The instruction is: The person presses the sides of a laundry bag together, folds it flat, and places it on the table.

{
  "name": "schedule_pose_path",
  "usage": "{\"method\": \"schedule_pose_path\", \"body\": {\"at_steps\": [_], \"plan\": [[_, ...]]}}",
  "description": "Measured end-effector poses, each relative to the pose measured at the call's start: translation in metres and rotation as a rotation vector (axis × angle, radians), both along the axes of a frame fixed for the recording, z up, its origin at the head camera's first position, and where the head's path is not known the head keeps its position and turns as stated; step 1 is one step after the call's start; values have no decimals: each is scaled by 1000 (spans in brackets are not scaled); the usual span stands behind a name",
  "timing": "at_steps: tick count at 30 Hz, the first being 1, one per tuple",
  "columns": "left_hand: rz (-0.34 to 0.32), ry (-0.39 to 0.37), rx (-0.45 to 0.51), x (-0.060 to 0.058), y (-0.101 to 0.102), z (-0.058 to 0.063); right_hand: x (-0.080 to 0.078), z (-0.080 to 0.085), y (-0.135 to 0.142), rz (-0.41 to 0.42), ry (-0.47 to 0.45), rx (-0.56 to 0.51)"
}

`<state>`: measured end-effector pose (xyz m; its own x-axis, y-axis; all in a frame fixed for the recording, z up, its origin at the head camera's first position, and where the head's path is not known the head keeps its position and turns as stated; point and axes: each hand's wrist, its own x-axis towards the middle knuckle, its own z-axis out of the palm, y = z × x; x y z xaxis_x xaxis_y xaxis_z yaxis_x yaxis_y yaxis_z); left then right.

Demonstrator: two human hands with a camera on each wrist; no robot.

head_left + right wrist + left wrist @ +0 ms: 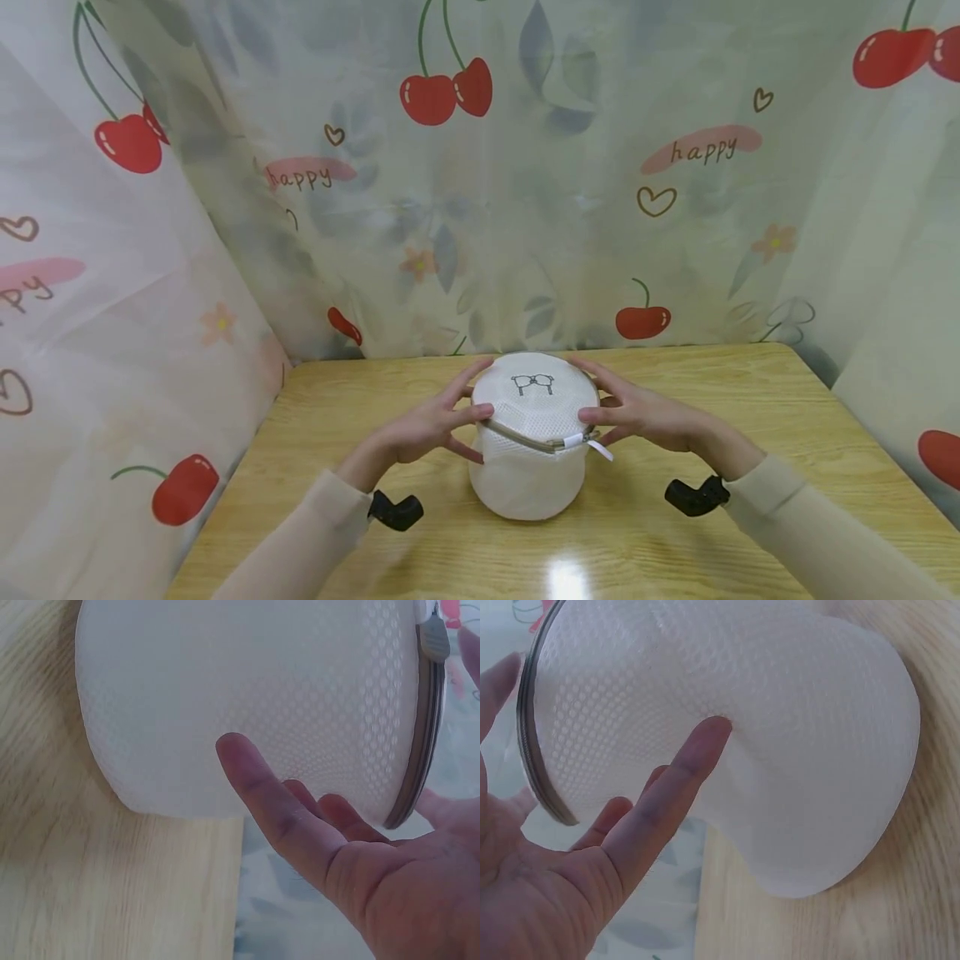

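Observation:
A white mesh laundry bag (528, 483), round like a drum, stands on the table between the two hands. Its lid (534, 390) carries a small dark drawing like a pair of glasses. A brown zipper (517, 435) runs round the rim, sagging at the front, with a white tab (600, 450) by the right thumb. My left hand (431, 423) presses the bag's left side with spread, mostly straight fingers; one fingertip (714, 733) dents the mesh. On the opposite side my right hand (648, 415) touches the bag likewise, its thumb near the rim and a fingertip (234, 746) against the wall.
The wooden table (315, 483) ends at a back edge just behind the bag. A curtain (555, 233) printed with cherries and hearts hangs behind and on both sides. Black wrist mounts (397, 510) sit below the cuffs.

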<state>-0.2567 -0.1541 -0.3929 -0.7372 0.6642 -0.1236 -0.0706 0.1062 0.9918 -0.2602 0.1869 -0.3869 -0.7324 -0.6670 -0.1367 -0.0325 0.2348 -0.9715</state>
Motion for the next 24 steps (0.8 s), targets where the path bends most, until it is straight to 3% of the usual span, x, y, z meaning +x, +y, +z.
{"method": "schedule_pose_path", "body": {"at_steps": [5,15,24], "plan": [[46,-6,26,1,7,-8,2,-3,-7,-29,-30,-18],[113,-20,63,1,16,-23,3,-17,-22,-77,-98,-127],[214,-61,125,1,27,-37,5,-30,-35,-94,-125,-257]]}}
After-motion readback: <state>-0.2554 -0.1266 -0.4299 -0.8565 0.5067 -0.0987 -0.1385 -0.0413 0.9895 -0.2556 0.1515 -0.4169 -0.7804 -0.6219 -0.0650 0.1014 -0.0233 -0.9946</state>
